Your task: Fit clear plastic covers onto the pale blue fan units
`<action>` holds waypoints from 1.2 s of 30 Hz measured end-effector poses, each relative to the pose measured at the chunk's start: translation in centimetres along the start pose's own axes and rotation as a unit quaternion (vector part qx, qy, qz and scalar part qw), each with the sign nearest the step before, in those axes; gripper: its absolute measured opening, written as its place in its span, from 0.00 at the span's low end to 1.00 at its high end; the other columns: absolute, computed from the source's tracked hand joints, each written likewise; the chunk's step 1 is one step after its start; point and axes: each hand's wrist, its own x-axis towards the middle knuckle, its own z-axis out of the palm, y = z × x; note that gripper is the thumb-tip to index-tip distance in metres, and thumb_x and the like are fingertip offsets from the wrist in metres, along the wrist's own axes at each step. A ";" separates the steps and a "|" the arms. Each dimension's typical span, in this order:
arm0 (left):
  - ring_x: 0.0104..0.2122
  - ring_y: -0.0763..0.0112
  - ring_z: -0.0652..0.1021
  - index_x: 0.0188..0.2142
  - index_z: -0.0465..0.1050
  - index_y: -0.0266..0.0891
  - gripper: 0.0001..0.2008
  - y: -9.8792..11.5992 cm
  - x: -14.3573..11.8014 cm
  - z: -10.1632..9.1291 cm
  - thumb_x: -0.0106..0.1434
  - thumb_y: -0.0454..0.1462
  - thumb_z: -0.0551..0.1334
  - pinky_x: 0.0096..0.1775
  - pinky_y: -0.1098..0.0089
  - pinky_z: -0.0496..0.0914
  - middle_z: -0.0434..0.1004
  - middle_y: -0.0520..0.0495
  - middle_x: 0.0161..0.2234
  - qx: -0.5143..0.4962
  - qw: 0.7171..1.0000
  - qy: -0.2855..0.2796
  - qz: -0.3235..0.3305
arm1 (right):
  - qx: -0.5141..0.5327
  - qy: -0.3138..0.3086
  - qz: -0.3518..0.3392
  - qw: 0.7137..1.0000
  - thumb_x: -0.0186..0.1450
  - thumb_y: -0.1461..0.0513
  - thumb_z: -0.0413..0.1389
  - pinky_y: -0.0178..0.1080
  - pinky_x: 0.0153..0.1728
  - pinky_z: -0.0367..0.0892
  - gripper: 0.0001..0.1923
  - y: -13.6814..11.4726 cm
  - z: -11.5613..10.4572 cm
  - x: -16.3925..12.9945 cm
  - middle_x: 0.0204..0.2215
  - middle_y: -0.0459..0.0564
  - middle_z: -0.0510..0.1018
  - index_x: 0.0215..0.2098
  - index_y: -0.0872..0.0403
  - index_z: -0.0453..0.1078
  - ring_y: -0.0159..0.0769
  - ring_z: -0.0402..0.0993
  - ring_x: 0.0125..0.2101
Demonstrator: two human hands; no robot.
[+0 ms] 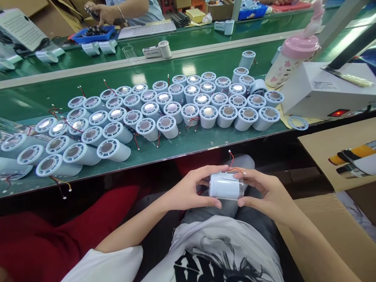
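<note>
Where bench edge ends, cylinder midair.

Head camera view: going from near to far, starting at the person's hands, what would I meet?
Hands holding a pale blue cylinder → green table edge → crowd of pale blue cylinders → white dividing rail → keyboard → another person's hand.

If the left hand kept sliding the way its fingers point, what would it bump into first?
The left hand points rightward across the lap, so it meets at once the pale blue cylinder it already grips. Just past that is the right hand, holding the cylinder's other end.
</note>
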 end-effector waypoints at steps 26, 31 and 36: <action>0.62 0.61 0.64 0.60 0.63 0.54 0.39 -0.3 -0.1 -0.4 0.51 0.31 0.72 0.54 0.66 0.69 0.63 0.47 0.63 0.044 0.997 -0.037 0.059 | 0.268 -0.021 0.255 0.929 0.62 0.44 0.58 0.30 0.21 0.72 0.22 -0.3 1.3 1.1 0.22 0.45 0.77 0.37 0.54 0.64 0.33 0.76 0.21; 0.62 0.59 0.65 0.59 0.64 0.55 0.39 -0.5 -0.1 -0.5 0.50 0.31 0.73 0.56 0.63 0.67 0.62 0.47 0.63 0.045 0.995 -0.034 0.079 | 0.310 -0.045 0.307 0.899 0.59 0.40 0.57 0.27 0.16 0.69 0.26 -0.4 1.7 1.4 0.18 0.46 0.77 0.35 0.55 0.64 0.33 0.76 0.17; 0.60 0.57 0.66 0.58 0.67 0.53 0.35 -0.3 -0.1 -0.1 0.51 0.33 0.72 0.53 0.64 0.70 0.64 0.44 0.61 0.038 0.996 -0.019 0.077 | 0.346 -0.065 0.359 0.865 0.67 0.43 0.48 0.24 0.15 0.68 0.26 -0.8 1.8 1.3 0.19 0.48 0.77 0.34 0.57 0.68 0.30 0.76 0.17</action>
